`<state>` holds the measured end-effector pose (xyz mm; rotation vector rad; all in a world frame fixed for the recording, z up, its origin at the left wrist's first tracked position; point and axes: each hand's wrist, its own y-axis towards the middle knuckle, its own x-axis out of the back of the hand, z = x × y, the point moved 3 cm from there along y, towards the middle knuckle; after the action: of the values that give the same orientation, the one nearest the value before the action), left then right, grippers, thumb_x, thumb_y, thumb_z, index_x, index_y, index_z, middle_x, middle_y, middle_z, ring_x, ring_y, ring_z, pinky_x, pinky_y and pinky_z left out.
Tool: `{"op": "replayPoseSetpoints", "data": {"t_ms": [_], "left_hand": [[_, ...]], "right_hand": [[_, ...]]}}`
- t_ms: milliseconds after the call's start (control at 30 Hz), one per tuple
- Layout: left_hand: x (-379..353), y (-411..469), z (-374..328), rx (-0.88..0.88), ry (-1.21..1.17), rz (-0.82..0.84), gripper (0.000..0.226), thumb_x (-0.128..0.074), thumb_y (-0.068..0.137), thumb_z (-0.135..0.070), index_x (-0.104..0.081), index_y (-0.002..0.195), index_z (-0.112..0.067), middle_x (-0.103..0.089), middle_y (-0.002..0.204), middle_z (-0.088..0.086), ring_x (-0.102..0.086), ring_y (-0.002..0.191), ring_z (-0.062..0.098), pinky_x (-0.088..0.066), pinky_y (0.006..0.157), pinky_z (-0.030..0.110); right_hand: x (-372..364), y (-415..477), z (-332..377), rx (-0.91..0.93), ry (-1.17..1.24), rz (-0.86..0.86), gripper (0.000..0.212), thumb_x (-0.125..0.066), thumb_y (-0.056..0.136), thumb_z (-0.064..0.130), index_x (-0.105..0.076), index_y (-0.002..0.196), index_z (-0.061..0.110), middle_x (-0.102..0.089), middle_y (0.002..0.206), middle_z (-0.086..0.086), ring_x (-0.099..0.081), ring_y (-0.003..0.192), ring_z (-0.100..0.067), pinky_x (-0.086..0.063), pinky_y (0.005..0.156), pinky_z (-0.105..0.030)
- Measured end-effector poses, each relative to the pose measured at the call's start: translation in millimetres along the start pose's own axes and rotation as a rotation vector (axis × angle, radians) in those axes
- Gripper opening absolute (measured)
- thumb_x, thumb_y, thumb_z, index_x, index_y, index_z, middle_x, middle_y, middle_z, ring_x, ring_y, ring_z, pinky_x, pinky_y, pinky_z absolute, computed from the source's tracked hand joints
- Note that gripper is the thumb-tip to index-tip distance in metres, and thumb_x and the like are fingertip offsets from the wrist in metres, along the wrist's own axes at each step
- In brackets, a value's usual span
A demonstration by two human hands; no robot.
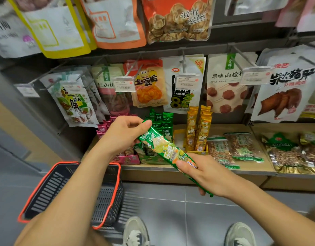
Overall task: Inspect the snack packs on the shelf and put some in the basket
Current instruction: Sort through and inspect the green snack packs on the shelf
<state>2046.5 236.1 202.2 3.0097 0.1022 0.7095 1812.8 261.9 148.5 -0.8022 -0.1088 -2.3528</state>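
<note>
Closest to the person are two shoes (135,231) on the grey floor. Just past them is the basket (107,203), under the left arm. I cannot tell if it hangs from the arm or sits on the floor. I see no packs in it yet.

Next come the hands. They hold one long green pack (163,148) in the air, in front of the shelf (229,128) and a bit to the right of the basket. The left hand (123,134) pinches the top end with thumb and fingers. The right hand (206,173) holds the bottom end, thumb on top and fingers curled under. The pack slants between them, so I think the person is looking it over.

The pack looks light and thin. Its shiny wrap is likely slippery and crinkly. The snacks inside could crack if squeezed hard. It is long, so it may bend in the middle if held by one end only. The flat ends seem the best places to hold. To drop it in, the hands would need to go down and left.

Farther back, more green packs (162,121) stand in a box on the shelf. Pink packs (103,128) are on their left and yellow packs (197,128) on their right. Nut bags (233,148) lie flat farther right. Hanging bags (149,84) hang on hooks above them all.
</note>
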Motion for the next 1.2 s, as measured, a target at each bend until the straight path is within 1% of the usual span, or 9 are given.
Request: {"op": "replayPoseSetpoints", "data": {"t_ms": [100, 300, 433, 500, 600, 800, 967, 1133, 1200], "left_hand": [[1.2, 4.4, 8.1, -0.058, 0.014, -0.132, 0.037, -0.065, 0.091, -0.034, -0.067, 0.071, -0.004, -0.042, 0.054, -0.006, -0.04, 0.047, 0.002, -0.041, 0.045, 0.014], [-8.2, 19.2, 16.3, -0.029, -0.065, -0.211, 0.038, -0.065, 0.09, -0.039, -0.067, 0.066, -0.009, -0.043, 0.056, -0.002, -0.039, 0.046, 0.007, -0.034, 0.043, 0.014], [-12.4, 22.9, 22.5, 0.106, 0.022, 0.019, 0.039, -0.06, 0.085, -0.058, -0.066, 0.08, -0.019, -0.057, 0.064, -0.003, -0.047, 0.048, 0.01, -0.035, 0.046, 0.023], [-21.4, 20.5, 23.0, 0.219, -0.114, 0.192, 0.043, -0.065, 0.08, -0.054, -0.063, 0.109, -0.022, -0.073, 0.08, 0.005, -0.054, 0.046, 0.011, -0.037, 0.039, 0.02], [-27.7, 26.2, 22.4, 0.274, -0.212, 0.186, 0.06, -0.07, 0.086, -0.03, -0.045, 0.136, -0.007, -0.073, 0.076, 0.008, -0.061, 0.053, 0.014, -0.048, 0.046, 0.021], [-32.1, 38.8, 4.3, 0.184, 0.014, 0.262, 0.027, -0.074, 0.079, -0.037, -0.061, 0.096, -0.021, -0.071, 0.082, 0.003, -0.067, 0.061, 0.016, -0.049, 0.049, 0.022], [-34.9, 55.3, -0.7, 0.051, 0.19, 0.114, 0.02, -0.075, 0.084, -0.017, -0.07, 0.102, -0.024, -0.07, 0.088, 0.004, -0.065, 0.059, 0.011, -0.056, 0.059, 0.026], [-29.1, 63.4, -5.0, -0.218, 0.564, -0.104, 0.027, -0.076, 0.082, -0.025, -0.074, 0.109, -0.026, -0.07, 0.066, -0.005, -0.052, 0.044, 0.003, -0.038, 0.047, 0.011], [-31.9, 64.4, -6.2, -0.337, 0.67, -0.152, 0.032, -0.076, 0.083, -0.024, -0.072, 0.115, -0.02, -0.076, 0.09, 0.003, -0.066, 0.069, 0.002, -0.049, 0.068, 0.015]], "right_hand": [[7.8, 6.6, -3.1, -0.014, -0.113, 0.001, 0.061, -0.033, 0.078, 0.08, -0.054, 0.087, 0.023, -0.059, 0.071, 0.0, -0.063, 0.052, -0.017, -0.052, 0.047, -0.039], [20.5, 15.6, -13.7, -0.169, 0.322, 0.192, 0.045, -0.05, 0.077, 0.077, -0.058, 0.091, 0.035, -0.072, 0.077, -0.01, -0.062, 0.045, -0.018, -0.05, 0.043, -0.024], [27.8, 12.6, -15.7, -0.137, 0.403, 0.089, 0.035, -0.054, 0.082, 0.07, -0.065, 0.088, 0.037, -0.066, 0.063, 0.0, -0.063, 0.047, -0.015, -0.048, 0.037, -0.024], [31.9, 11.5, -17.1, -0.103, 0.236, -0.053, 0.035, -0.049, 0.084, 0.071, -0.063, 0.089, 0.04, -0.06, 0.06, 0.008, -0.06, 0.048, -0.008, -0.043, 0.034, -0.021], [40.8, 10.5, -17.9, -0.004, -0.102, -0.178, 0.046, -0.034, 0.084, 0.078, -0.057, 0.084, 0.037, -0.057, 0.064, 0.008, -0.056, 0.056, -0.001, -0.035, 0.04, -0.015], [38.2, 14.2, -31.3, -0.026, -0.437, -0.167, 0.06, -0.013, 0.071, 0.09, -0.04, 0.09, 0.04, -0.049, 0.068, 0.012, -0.046, 0.062, 0.0, -0.029, 0.048, -0.027], [23.5, 23.7, -51.7, -0.166, -0.219, -0.006, 0.047, -0.043, 0.09, 0.066, -0.051, 0.119, 0.029, -0.064, 0.1, 0.006, -0.059, 0.084, -0.01, -0.048, 0.069, -0.032], [19.6, 23.8, -81.2, -0.379, -0.604, 0.034, 0.037, -0.048, 0.097, 0.042, -0.046, 0.127, 0.021, -0.062, 0.123, -0.005, -0.059, 0.11, -0.028, -0.051, 0.086, -0.039], [24.7, 27.3, -85.0, -0.438, -0.639, 0.05, 0.037, -0.047, 0.096, 0.042, -0.049, 0.127, 0.022, -0.061, 0.124, -0.004, -0.059, 0.112, -0.028, -0.05, 0.085, -0.039]]}}
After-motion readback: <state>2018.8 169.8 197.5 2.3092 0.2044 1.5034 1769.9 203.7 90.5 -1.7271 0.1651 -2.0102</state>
